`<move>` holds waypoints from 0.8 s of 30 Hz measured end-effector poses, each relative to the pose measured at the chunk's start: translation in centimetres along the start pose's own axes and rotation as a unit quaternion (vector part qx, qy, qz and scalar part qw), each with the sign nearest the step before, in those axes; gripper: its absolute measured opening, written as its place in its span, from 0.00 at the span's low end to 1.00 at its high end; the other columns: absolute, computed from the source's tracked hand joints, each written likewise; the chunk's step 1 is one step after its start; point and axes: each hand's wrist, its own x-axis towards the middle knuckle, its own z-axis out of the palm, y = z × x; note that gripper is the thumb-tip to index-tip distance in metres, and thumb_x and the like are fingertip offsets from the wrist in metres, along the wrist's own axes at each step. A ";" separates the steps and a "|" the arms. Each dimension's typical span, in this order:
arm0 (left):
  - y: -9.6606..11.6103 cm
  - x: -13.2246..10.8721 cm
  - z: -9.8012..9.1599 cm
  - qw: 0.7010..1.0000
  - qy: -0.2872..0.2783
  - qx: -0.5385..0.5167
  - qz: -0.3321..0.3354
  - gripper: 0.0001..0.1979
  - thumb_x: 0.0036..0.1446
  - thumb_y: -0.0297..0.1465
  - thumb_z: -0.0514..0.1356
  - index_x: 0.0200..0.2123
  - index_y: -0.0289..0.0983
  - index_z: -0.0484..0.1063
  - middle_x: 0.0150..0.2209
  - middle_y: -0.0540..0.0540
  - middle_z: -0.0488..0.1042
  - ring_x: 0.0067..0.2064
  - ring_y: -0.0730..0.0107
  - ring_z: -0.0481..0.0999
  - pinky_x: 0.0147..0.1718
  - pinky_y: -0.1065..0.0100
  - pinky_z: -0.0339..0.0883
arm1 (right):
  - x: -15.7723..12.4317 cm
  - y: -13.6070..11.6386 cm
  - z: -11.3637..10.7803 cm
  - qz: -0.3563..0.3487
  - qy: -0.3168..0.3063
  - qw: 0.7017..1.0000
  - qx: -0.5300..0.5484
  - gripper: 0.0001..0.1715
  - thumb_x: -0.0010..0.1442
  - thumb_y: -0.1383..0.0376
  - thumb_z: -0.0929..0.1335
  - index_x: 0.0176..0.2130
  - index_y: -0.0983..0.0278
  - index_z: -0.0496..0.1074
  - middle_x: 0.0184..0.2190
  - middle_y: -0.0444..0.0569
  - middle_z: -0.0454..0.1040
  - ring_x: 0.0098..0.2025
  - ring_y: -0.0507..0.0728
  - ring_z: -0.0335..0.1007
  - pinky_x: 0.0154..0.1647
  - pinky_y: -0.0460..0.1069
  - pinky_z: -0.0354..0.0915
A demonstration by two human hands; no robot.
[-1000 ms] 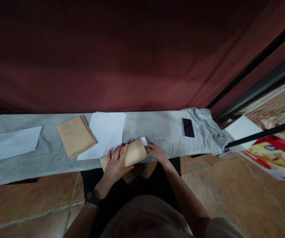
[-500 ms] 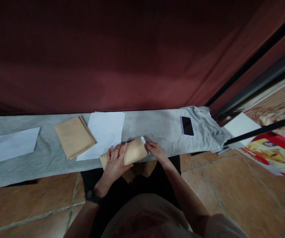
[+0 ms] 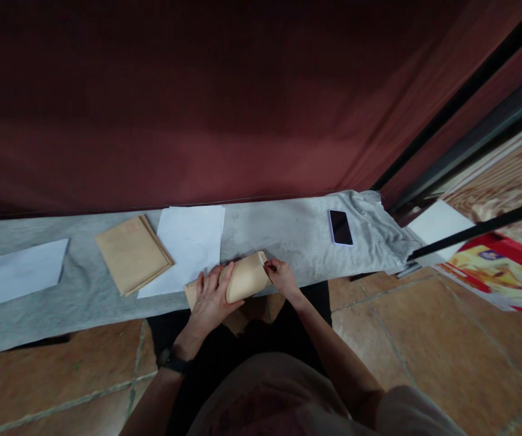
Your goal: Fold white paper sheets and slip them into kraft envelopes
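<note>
A tan envelope lies at the near edge of a grey cloth-covered bench. My left hand lies flat on its left half, fingers stretched out and pressing it down. My right hand pinches the envelope's right end, where a sliver of white folded paper shows at the opening. Most of that paper is hidden inside the envelope.
On the cloth to the left are white sheets, a stack of tan envelopes and a long white sheet. A black phone lies to the right. Dark red curtain behind; a red printed box and black rod at right.
The white paper's exposed corner has shrunk as my right hand moved in toward the envelope's opening. My left hand has stayed in place. The camera view shifted slightly.
</note>
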 end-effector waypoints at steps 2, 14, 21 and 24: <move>0.0 0.0 0.0 1.000 0.001 -0.004 0.000 0.53 0.55 0.42 0.70 0.75 0.38 0.46 0.66 0.30 0.65 0.68 0.39 0.64 0.70 0.37 0.45 | 0.0 0.1 0.1 0.001 0.011 1.000 0.011 0.06 0.59 0.66 0.68 0.31 0.60 0.77 0.31 0.45 0.81 0.34 0.55 0.76 0.37 0.47 0.69; -0.3 0.6 -0.2 0.999 0.013 -0.005 0.030 0.51 0.56 0.41 0.70 0.76 0.39 0.47 0.71 0.28 0.59 0.73 0.37 0.57 0.71 0.35 0.42 | 0.3 0.1 0.2 0.071 0.031 0.974 0.214 0.15 0.50 0.62 0.72 0.41 0.57 0.74 0.26 0.40 0.76 0.28 0.56 0.72 0.32 0.50 0.68; -0.3 1.4 -0.4 0.981 0.147 -0.099 -0.074 0.37 0.65 0.43 0.62 0.73 0.46 0.54 0.77 0.36 0.46 0.77 0.43 0.46 0.72 0.37 0.42 | 0.0 -0.4 -0.3 0.117 0.034 0.919 0.376 0.11 0.45 0.58 0.73 0.30 0.60 0.75 0.26 0.43 0.79 0.29 0.57 0.76 0.29 0.49 0.69; 0.6 2.0 0.1 0.925 0.179 -0.276 -0.193 0.38 0.61 0.46 0.65 0.71 0.44 0.60 0.75 0.35 0.51 0.75 0.46 0.53 0.70 0.44 0.54 | -0.2 -0.8 0.0 0.123 0.046 0.894 0.429 0.13 0.44 0.59 0.74 0.32 0.59 0.74 0.29 0.43 0.81 0.33 0.57 0.79 0.35 0.50 0.73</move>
